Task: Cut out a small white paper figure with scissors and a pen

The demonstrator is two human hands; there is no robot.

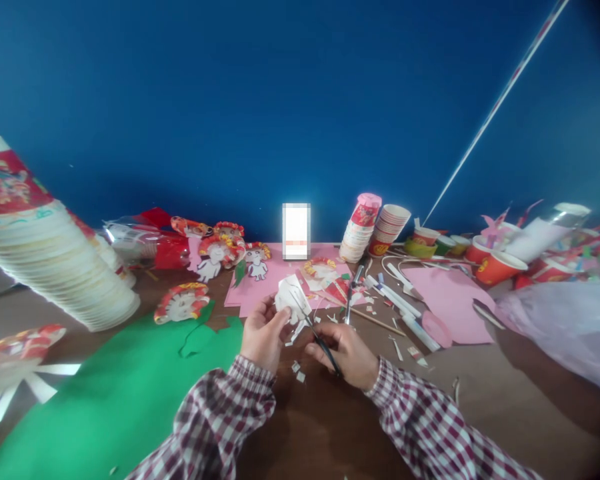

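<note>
Near the middle of the table my left hand [264, 333] pinches a small piece of white paper [291, 298] between thumb and fingers. Faint lines show on the paper. My right hand [347, 350] grips a pair of scissors [324, 343] by dark handles. Their blades reach up and left to the paper's lower right edge; whether they are open or shut there I cannot tell. Small white paper scraps [298, 372] lie on the table under both hands. Beyond the paper are pink sheets [260, 300] with a flower-like cup cutout [325, 270] on top.
Green paper [130, 387] spreads at left, beside a tall leaning cup stack [55, 253]. Cut-cup figures [257, 260] lie behind. Two cup stacks [363, 227] stand at the back. Markers [400, 307], pink paper [450, 300], orange cups [501, 267] and a plastic bag [565, 327] lie to the right.
</note>
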